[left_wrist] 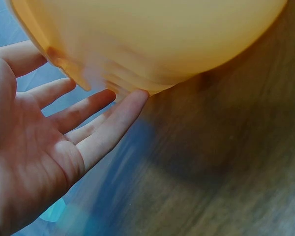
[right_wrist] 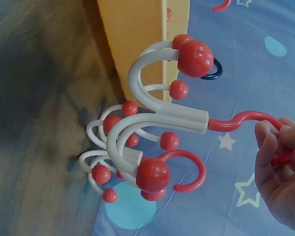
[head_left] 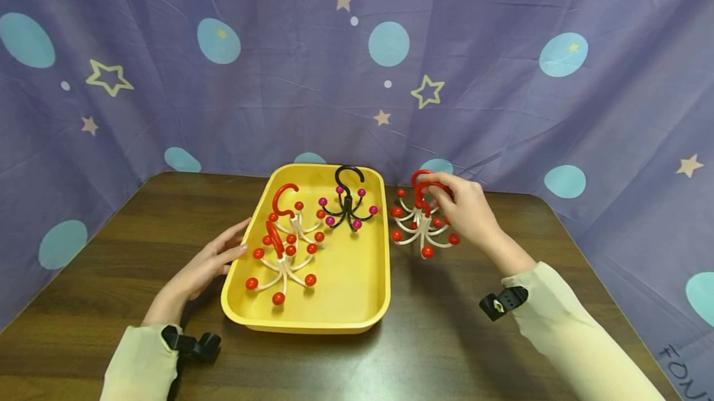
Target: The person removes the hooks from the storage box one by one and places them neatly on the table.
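By its red hook, my right hand [head_left: 465, 209] holds a white multi-arm hanger [right_wrist: 182, 120] with red ball tips, upright and to the right of the yellow tray [head_left: 346, 289]. Behind and below it on the table is another white hanger with a red hook [right_wrist: 205, 172], partly hidden in the head view. My left hand [head_left: 209, 264] touches the tray's left side with its fingers [left_wrist: 101, 137] extended. Inside the tray are a front white hanger [head_left: 284, 268], a white hanger [head_left: 296, 225] behind it, and a black hanger [head_left: 348, 204] with magenta tips.
The tray stands on a dark wooden table [head_left: 446, 339]. A purple curtain [head_left: 480, 10] with stars and blue spots hangs behind the table and along both sides. Black straps [head_left: 504, 302] are worn at both wrists.
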A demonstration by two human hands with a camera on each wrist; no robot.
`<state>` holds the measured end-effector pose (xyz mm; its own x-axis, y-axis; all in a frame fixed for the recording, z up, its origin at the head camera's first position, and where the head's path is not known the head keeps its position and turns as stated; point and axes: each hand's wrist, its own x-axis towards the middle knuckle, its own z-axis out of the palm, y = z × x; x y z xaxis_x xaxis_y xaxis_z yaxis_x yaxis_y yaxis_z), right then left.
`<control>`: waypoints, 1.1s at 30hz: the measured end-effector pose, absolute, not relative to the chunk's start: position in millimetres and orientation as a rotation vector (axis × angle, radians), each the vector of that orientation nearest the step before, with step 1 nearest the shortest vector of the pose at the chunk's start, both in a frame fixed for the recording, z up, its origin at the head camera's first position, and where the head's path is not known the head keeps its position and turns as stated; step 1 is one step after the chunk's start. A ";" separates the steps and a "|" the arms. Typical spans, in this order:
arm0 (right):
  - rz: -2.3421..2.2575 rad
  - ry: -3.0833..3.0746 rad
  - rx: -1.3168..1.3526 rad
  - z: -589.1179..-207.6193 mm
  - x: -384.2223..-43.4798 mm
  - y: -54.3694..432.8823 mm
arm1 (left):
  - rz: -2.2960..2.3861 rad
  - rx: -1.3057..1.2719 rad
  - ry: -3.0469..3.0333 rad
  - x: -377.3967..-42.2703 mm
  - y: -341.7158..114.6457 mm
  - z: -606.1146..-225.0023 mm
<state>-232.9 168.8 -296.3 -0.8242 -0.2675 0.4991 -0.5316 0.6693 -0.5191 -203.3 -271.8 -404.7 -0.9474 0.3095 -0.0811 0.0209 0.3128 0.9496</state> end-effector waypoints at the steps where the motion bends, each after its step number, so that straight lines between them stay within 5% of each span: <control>1: 0.945 -2.501 0.623 -297.6 -233.1 170.3 | 1.683 0.302 2.332 -203.4 -271.9 -404.6; 33: 0.932 -2.522 0.529 -349.0 -249.6 179.0 | 1.701 0.315 2.318 -203.2 -271.4 -405.0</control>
<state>-249.6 179.0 -349.0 -0.8491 -0.2083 0.4855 -0.4739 0.7064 -0.5258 -203.2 -271.4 -405.0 -0.9458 0.3167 -0.0717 0.0266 0.2958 0.9549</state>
